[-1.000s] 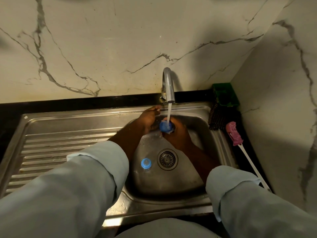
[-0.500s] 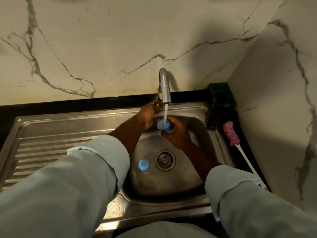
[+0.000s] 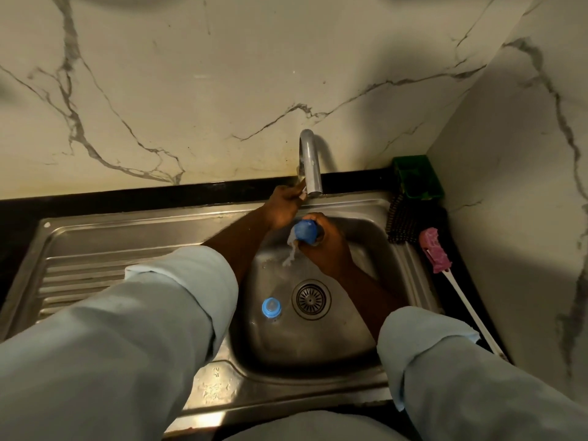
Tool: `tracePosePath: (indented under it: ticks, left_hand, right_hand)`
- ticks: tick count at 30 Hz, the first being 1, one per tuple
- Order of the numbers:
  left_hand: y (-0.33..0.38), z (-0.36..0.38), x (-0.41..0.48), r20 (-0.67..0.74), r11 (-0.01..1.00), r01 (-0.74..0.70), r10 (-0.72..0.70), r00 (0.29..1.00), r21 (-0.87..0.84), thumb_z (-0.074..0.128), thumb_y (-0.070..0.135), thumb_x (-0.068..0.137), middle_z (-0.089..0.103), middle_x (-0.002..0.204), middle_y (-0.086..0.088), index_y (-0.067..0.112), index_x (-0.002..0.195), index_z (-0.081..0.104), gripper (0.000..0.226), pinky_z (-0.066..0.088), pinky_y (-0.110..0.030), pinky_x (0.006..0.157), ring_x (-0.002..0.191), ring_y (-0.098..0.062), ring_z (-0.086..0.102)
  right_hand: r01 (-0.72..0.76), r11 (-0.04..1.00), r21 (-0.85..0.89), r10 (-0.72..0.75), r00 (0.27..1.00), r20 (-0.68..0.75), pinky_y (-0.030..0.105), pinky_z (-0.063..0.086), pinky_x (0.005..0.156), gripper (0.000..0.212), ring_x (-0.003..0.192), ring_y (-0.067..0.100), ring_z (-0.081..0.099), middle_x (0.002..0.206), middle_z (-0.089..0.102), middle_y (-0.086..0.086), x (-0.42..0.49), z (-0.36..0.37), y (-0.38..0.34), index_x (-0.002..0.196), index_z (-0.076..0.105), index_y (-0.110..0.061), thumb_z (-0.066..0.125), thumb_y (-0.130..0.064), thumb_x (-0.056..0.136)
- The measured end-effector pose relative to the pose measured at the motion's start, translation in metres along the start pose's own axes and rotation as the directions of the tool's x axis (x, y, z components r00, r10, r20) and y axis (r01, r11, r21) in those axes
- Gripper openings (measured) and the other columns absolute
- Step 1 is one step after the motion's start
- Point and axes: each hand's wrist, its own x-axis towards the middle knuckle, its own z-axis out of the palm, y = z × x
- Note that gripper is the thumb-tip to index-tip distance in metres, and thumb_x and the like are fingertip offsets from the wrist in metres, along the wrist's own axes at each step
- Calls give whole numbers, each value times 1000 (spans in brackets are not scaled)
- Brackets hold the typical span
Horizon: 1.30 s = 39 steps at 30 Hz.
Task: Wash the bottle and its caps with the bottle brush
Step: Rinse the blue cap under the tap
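Head view. All positions are being taken from the drain strainer (image 3: pixel 311 299) in the sink (image 3: pixel 241 389).

The right hand (image 3: pixel 327 249) is working beyond the strainer, toward the wall. Its fingers are curling closed around a blue cap (image 3: pixel 304 231) and tipping it, and water is spilling from the cap's left edge down into the basin.

The left hand (image 3: pixel 283 206) is reaching further beyond the strainer, to the foot of the tap (image 3: pixel 310 160). Its fingertips are meeting the small lever (image 3: pixel 301 187) there. Whether they are pinching the lever or only pressing it cannot be told.

The bottle (image 3: pixel 271 308) is sitting just left of the strainer on the basin floor. Its blue top is facing the camera and its clear body is barely showing, so its tilt cannot be told.

The bottle brush (image 3: pixel 434 249) is lying well to the right of the strainer, outside the basin on the dark counter. Its pink head is pointing toward the wall, and its white handle is running back toward the person, slanting further right.

Finding: the brush is lying on the right hand's side, and its handle is running almost in line with that forearm. That hand is the nearer one, but the cap is occupying it. The left hand would be crossing the whole basin to reach the brush. In my judgement, the coming move is depending on the right hand freeing itself first.
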Motion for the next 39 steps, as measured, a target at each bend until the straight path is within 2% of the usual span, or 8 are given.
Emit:
tracePosePath:
  ticks: [6,11,16,19,22,29,35,39]
  left_hand:
    - [-32,21,-17,-169,975,171,-194,966,-139,38,50,105,57,125,-6,14,134,57,50,47,-36,102,113,-22,58]
    - [-59,28,-42,-148,919,303,-346,926,-254,37,59,101,67,117,-11,14,125,61,57,50,-47,102,105,-25,64]
    - [-59,31,-68,-2,862,437,-452,892,-256,35,62,101,59,129,-7,18,133,59,60,48,-40,86,112,-25,57]
    - [-65,32,-76,14,869,434,-444,896,-239,32,62,102,59,130,-7,18,133,60,61,46,-40,90,116,-27,56]
    - [-65,30,-89,13,850,466,-478,878,-244,30,61,103,58,131,-8,16,136,59,63,45,-42,93,119,-30,55]
    - [-87,22,-109,-8,838,468,-489,872,-282,30,65,101,59,125,-8,19,130,61,63,46,-42,93,112,-28,56]
    - [-97,-9,-132,-114,800,363,-466,877,-478,40,48,105,59,87,-1,18,105,61,37,39,-27,63,71,-15,53]
    - [-119,-41,-150,-260,774,215,-439,860,-595,50,30,106,60,83,-4,10,97,62,24,45,-18,44,64,-15,54]
  right_hand:
    - [-23,991,133,25,1000,-13,22,53,85,36,92,8,66,99,67,-2,-5,6,-6,110,61,-16,81,-28,82]
    - [-187,956,224,149,973,176,27,54,81,38,94,16,67,105,68,6,-13,-9,-4,116,62,-14,80,-21,83]
    - [-825,426,370,673,563,480,25,37,54,41,56,12,54,84,66,9,-27,-9,-29,109,61,-13,51,-52,100]
    - [-891,87,446,692,376,616,22,31,48,43,48,11,42,72,59,8,-33,-8,-28,97,55,-12,42,-52,101]
    - [-903,19,429,706,316,634,19,33,41,42,44,10,42,70,59,9,-33,-10,-30,98,53,-10,39,-49,101]
    - [-872,308,380,735,472,488,24,43,51,52,57,13,56,79,65,8,-33,6,-42,113,62,-7,58,-55,96]
    - [-594,774,220,544,801,251,21,51,60,56,93,17,70,111,68,4,-35,46,-54,117,55,-22,86,-46,76]
    - [-453,834,315,379,885,269,22,54,73,47,96,8,67,110,68,-6,-30,71,-80,115,57,-26,87,-30,79]
